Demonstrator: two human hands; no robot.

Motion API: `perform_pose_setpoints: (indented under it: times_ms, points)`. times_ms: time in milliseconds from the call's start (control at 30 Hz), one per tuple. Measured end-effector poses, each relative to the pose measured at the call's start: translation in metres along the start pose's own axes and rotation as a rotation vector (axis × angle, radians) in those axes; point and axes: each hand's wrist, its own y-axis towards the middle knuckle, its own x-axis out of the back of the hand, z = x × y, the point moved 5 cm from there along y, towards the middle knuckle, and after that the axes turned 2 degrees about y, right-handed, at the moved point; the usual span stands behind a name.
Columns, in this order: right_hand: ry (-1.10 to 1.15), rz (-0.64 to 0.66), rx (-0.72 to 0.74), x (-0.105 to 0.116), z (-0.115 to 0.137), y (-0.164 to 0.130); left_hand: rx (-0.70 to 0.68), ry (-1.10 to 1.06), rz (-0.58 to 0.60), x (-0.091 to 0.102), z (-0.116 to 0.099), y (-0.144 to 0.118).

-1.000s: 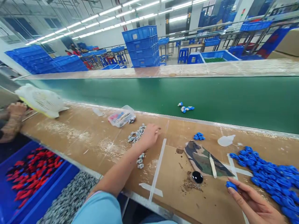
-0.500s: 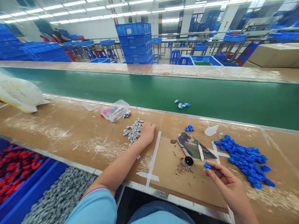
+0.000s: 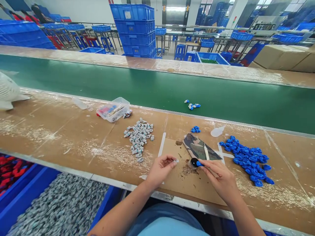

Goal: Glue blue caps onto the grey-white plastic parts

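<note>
My left hand (image 3: pixel 160 169) pinches a small grey-white part (image 3: pixel 176 160) between thumb and fingers, just left of a small black round pot (image 3: pixel 194 162). Held in my right hand (image 3: pixel 220 178), a small blue plastic piece (image 3: pixel 199 163) touches the pot's rim. A pile of grey-white parts (image 3: pixel 139 136) lies to the left on the brown workbench (image 3: pixel 73 137). A heap of blue pieces (image 3: pixel 246 157) lies to the right. A camouflage cloth (image 3: pixel 197 148) with a white stick (image 3: pixel 206 152) on it sits behind the pot.
A green conveyor belt (image 3: pixel 147 88) runs behind the bench, with a few blue and white pieces (image 3: pixel 192 105) on it. A clear plastic box (image 3: pixel 113 109) stands at the bench's back. Blue bins with grey parts (image 3: pixel 61 206) and red-and-blue parts (image 3: pixel 12 167) sit below left.
My left hand left the grey pile with one part and came in to the pot. My right hand brought the blue piece left onto the pot. The view tilted down and right.
</note>
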Motion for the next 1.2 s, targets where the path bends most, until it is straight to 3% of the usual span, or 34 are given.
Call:
perform_pose_setpoints:
  times_ms: [100, 167, 367, 500, 733, 1000, 1200]
  points:
    - [-0.022, 0.026, 0.029, -0.002, 0.004, 0.003, 0.059, -0.08, 0.015, -0.019, 0.01, -0.009]
    - [-0.006, 0.039, -0.037, -0.004, 0.0, 0.002, 0.072, -0.101, 0.035, -0.028, 0.014, -0.01]
    - [0.365, 0.023, -0.57, -0.011, -0.028, -0.006, 0.044, -0.117, 0.083, -0.042, 0.017, -0.01]
    - [0.479, 0.054, -0.693, -0.01, -0.027, -0.006, 0.033, -0.166, 0.091, -0.045, 0.019, -0.012]
    - [0.535, 0.116, -0.589, -0.015, -0.007, -0.012, 0.055, -0.182, 0.123, -0.048, 0.023, -0.013]
    - [0.265, 0.131, -0.221, -0.02, 0.016, -0.015, 0.035, -0.185, 0.188, -0.049, 0.023, -0.016]
    - [0.243, 0.247, -0.058, -0.015, 0.021, -0.008, -0.065, 0.004, 0.252, -0.046, 0.015, -0.018]
